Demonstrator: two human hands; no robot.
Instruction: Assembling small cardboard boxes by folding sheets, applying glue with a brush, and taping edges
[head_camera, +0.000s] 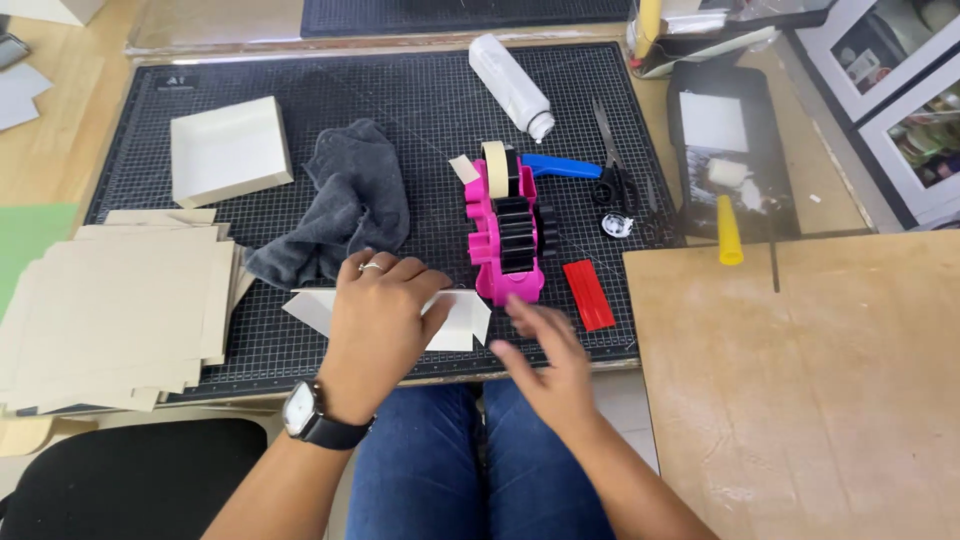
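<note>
Black cutting mat (420, 100) as landmark. Cardboard stack (120, 310) off mat's left edge, one pile. One open white box (228, 150) far-left on mat, one grey cloth (345, 205) mid. One pink tape dispenser (505, 235) centre-right, long axis running away from body. White folded card (462, 320) at mat's near edge, long axis left-right. Left hand (378, 325) flat on card, fingers spread, pressing. Right hand (545, 365) just right of card, nearer dispenser, fingers loose, holding nothing.

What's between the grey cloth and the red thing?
In the head view, the pink tape dispenser stands between the grey cloth and the red block.
</note>
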